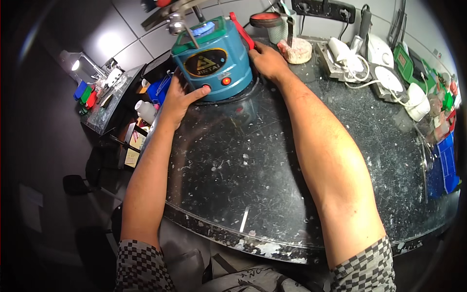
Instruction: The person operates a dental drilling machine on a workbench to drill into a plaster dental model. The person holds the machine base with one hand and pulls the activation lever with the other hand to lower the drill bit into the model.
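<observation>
At the back of the black table stands a blue bench machine (237, 63) with a green top rim, a metal arm above it and two small red round controls, one glowing, on its front. My left hand (177, 100) lies against its lower left corner. The thumb rests on the left red button (206, 88), while the other fingers wrap round the side, partly hidden. On the machine's right side, my right hand (269, 62) is closed at the lower end of a red lever (242, 30); some of its fingertips are out of sight.
Right of the machine are a pinkish-white round block (297, 51), a power strip (325, 10), white corded devices (348, 57) and a blue tray (447, 163). At left sit a white bottle (145, 111) and a second bench (114, 104) with a lit lamp (75, 64).
</observation>
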Demonstrator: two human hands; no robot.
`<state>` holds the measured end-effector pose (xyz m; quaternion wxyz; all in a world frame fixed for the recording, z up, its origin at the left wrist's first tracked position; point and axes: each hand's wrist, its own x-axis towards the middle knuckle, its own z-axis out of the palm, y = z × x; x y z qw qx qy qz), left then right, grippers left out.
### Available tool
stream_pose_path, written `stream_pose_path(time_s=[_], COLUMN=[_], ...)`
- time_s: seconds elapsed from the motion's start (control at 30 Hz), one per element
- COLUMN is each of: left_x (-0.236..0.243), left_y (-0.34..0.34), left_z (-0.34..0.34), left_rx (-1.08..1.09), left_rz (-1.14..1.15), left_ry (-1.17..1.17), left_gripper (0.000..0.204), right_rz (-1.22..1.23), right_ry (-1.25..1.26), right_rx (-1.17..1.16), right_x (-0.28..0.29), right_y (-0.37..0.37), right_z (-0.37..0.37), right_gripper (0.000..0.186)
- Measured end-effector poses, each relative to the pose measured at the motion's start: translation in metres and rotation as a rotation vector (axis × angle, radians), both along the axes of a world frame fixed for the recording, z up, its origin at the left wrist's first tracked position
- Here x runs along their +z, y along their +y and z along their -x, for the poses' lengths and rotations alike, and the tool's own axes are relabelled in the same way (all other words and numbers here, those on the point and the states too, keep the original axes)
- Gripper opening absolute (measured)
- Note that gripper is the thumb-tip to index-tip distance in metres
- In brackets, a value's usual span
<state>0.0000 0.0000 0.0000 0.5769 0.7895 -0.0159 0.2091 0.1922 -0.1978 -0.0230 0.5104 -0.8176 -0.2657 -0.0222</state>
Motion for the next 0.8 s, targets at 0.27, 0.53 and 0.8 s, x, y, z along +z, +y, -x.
stream_pose_path(time_s=[0.27,0.53,0.8], left_x=[-0.009,-0.007,-0.008], left_y=[-0.005,-0.001,0.000], left_z=[-0.006,-0.008,-0.008], left_rx=[0.086,0.105,0.079], left_rz=[-0.061,-0.080,-0.091], left_ry=[0.031,0.039,0.036], left_gripper=[0.090,0.088,0.093], right_rz=[0.070,0.087,0.076], right_ry=[0.037,0.024,-0.025], right_rx=[-0.056,-0.057,-0.059], right_x=[0.002,0.003,0.000], right_y=[-0.006,-0.005,-0.005], right_z=[0.003,0.003,-0.003], right_gripper=[0.051,0.050,0.049])
